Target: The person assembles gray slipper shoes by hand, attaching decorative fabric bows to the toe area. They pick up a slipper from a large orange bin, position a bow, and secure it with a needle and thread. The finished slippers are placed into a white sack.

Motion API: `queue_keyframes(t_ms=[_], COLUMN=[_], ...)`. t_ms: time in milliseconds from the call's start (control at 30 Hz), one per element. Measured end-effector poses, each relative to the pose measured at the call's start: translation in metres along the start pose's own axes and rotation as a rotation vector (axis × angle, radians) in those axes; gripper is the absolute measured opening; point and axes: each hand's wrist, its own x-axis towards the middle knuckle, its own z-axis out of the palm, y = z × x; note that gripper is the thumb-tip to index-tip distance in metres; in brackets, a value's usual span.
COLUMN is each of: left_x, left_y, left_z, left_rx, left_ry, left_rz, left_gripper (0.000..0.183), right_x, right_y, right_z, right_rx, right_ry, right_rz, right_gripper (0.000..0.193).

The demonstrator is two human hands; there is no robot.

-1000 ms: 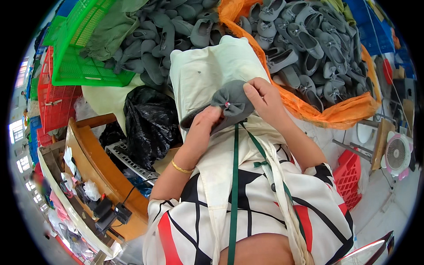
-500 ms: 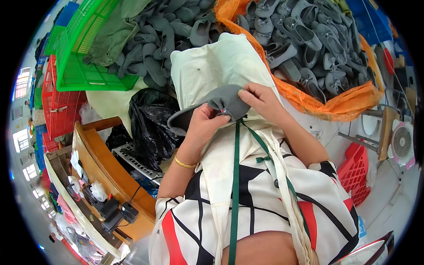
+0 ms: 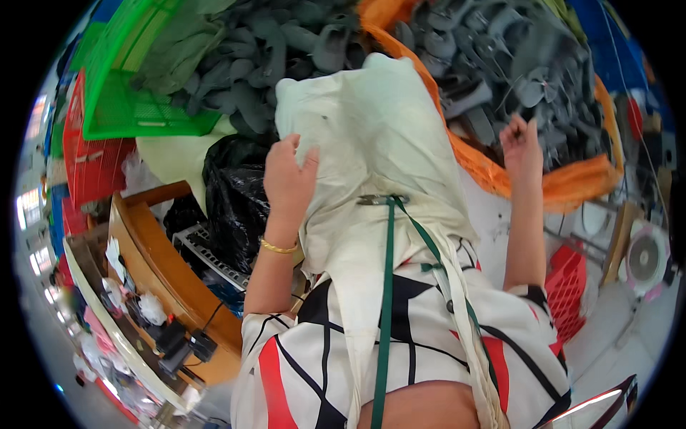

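My left hand (image 3: pixel 289 179) is raised over the left side of my lap, thumb apart from the fingers, holding nothing. At the near edge of the orange sack (image 3: pixel 493 171), my right hand (image 3: pixel 522 146) is lifted with its fingers loosely bent and apart, nothing visible in them. Grey shoes (image 3: pixel 471 96) with small bows fill that sack; some at its far right are smeared by motion. A pale apron (image 3: pixel 357 121) covers my lap. On it lies a small dark metal tool (image 3: pixel 382 200), beside the top of a green ribbon (image 3: pixel 388 286).
More grey shoes (image 3: pixel 286 36) are heaped beyond my lap at left, beside a green crate (image 3: pixel 153 125). Left of me are a black plastic bag (image 3: pixel 239 193) and a wooden drawer unit (image 3: pixel 161 264). A red basket (image 3: pixel 568 286) and a white fan (image 3: pixel 643 257) stand at right.
The grey shoe both hands held over my lap has left them. My right hand has moved right to the orange sack; my left has drawn back leftward and opened. The metal tool now shows.
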Motion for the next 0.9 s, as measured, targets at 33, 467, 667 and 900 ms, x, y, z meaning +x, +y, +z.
queue_keyframes(t_ms=[33,467,667,900], left_x=[-0.002,-0.019,-0.091,-0.146], left_y=[-0.005,-0.079,-0.114,-0.201], left_z=[0.007,-0.014,-0.001,-0.001], left_rx=[0.079,-0.257,-0.275,0.090], left_ry=[-0.017,-0.009,0.156,0.238], left_rz=[-0.024,-0.566,-0.757,-0.875], left_gripper=[0.027,0.022,0.022,0.041], right_x=[-0.003,-0.008,-0.005,0.005], right_y=[0.011,0.087,0.106,0.119], right_z=[-0.003,0.112,0.147,0.149], right_rx=[-0.015,-0.642,-0.838,-0.894], right_ry=[-0.042,-0.418,-0.542,-0.506], right_rz=[0.041,-0.189,-0.329,-0.293], right_gripper=[0.030,0.019,0.020,0.020])
